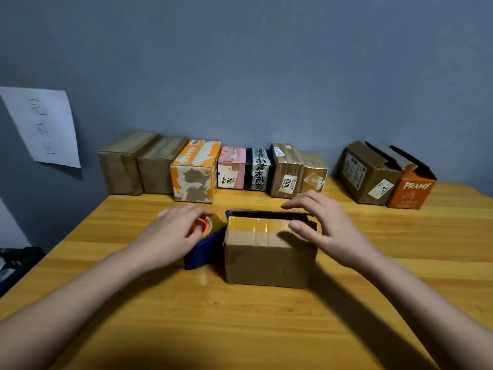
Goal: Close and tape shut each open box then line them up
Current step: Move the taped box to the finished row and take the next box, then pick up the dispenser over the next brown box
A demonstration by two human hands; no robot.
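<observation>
A brown cardboard box (269, 249) stands near the middle of the wooden table (240, 329), its near flap folded down with a strip of glossy tape across it; a dark gap remains open along the far edge of its top. The right hand (324, 228) is over the right part of the box top, fingers spread and nearly straight above the gap, thumb lying at the taped flap; it grasps nothing. The left hand (173, 233) rests on a blue tape dispenser (202, 249) that stands touching the left side of the box, fingers laid over the tape roll with its orange core (201, 225); whether they clasp it cannot be told. Along the far edge, against the grey wall (240, 62), seven closed boxes (213, 169) stand side by side. Well apart to the right, a brown box (369, 173) and an orange box marked PRAMY (410, 189) stand together with flaps open. A sheet of paper (44, 126) hangs on the wall at far left.
</observation>
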